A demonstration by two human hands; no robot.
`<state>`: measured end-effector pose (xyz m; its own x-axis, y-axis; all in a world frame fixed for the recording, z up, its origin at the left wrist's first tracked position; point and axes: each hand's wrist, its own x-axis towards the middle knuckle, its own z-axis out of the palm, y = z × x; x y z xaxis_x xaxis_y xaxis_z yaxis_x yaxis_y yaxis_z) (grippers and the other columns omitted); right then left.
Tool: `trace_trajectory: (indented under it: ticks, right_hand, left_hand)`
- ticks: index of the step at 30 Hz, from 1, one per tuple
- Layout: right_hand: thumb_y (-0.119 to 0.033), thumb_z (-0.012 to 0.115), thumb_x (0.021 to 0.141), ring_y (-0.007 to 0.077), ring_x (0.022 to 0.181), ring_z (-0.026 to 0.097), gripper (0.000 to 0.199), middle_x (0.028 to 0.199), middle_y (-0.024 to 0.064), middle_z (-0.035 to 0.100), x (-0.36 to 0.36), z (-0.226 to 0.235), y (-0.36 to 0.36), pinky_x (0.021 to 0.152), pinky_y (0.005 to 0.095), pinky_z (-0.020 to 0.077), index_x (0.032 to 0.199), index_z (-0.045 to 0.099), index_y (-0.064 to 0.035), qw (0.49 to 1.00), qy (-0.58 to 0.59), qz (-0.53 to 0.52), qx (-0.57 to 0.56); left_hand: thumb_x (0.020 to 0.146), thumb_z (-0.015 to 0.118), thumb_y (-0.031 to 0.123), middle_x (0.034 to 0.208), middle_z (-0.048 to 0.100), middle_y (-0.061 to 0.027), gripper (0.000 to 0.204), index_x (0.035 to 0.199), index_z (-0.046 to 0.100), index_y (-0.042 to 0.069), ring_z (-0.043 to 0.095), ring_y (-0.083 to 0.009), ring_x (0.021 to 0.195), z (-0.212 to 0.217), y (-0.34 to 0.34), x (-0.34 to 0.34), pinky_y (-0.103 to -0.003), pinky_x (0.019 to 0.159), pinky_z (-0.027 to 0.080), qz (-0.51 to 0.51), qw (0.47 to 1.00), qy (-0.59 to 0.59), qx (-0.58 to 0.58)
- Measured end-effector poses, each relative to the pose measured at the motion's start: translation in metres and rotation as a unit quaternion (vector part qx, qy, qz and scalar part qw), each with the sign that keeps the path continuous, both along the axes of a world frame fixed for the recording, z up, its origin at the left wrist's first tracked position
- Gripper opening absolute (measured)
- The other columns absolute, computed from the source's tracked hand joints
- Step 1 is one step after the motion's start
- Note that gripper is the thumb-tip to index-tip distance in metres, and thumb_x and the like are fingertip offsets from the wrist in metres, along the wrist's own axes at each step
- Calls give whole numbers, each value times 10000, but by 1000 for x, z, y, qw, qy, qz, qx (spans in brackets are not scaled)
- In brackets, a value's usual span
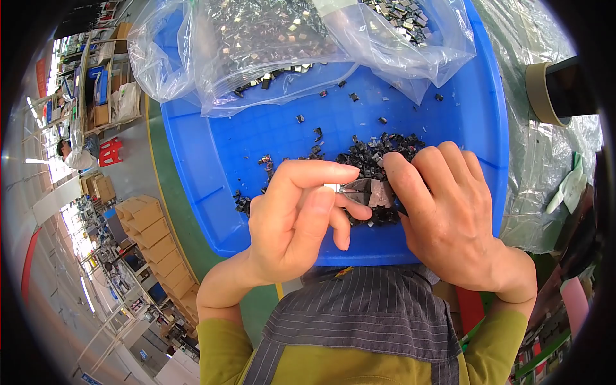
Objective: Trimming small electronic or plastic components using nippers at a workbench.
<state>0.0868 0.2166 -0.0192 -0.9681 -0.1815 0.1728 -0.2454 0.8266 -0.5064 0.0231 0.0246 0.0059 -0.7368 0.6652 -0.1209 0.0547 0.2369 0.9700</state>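
Note:
Over a blue plastic tray [497, 173], my left hand [285, 221] pinches a small white-and-silver part [332, 187] between thumb and forefinger. My right hand [446, 215] is closed round a pair of pliers or nippers [378, 192]. Their narrow metal jaws point left and meet the small part; whether they bite on it is too small to tell. The handles are mostly hidden in my right palm. Beneath both hands lies a heap of small black pieces [353, 151], with loose ones scattered around it.
Clear plastic bags [269, 51] full of small dark and metallic parts fill the tray's far end. Plastic sheeting [532, 192] covers the surface at right, bearing a tape roll [544, 96] and a pale glove-like item [568, 186]. Cardboard boxes [151, 237] and a red stool [110, 152] stand left.

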Motion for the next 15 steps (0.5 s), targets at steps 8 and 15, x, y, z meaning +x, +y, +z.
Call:
trace_trajectory:
  ticks: [8,15]
  right_hand:
    - [-21,579,696,254,731,464,419,796,82,438,0,1,-5,652,376,367,1113,540,-24,999,-13,-3,39]
    - [-48,562,727,248,748,462,424,824,81,442,1,2,-7,657,367,365,1146,512,0,996,-40,6,81]
  left_hand:
    - [1021,321,159,766,593,-99,251,1134,453,-23,670,-172,594,-2,2,3,-214,460,427,7,999,41,-29]
    - [1017,329,158,747,633,-128,248,1113,466,-25,673,-177,590,-4,1,4,-218,475,450,3,995,77,-55]
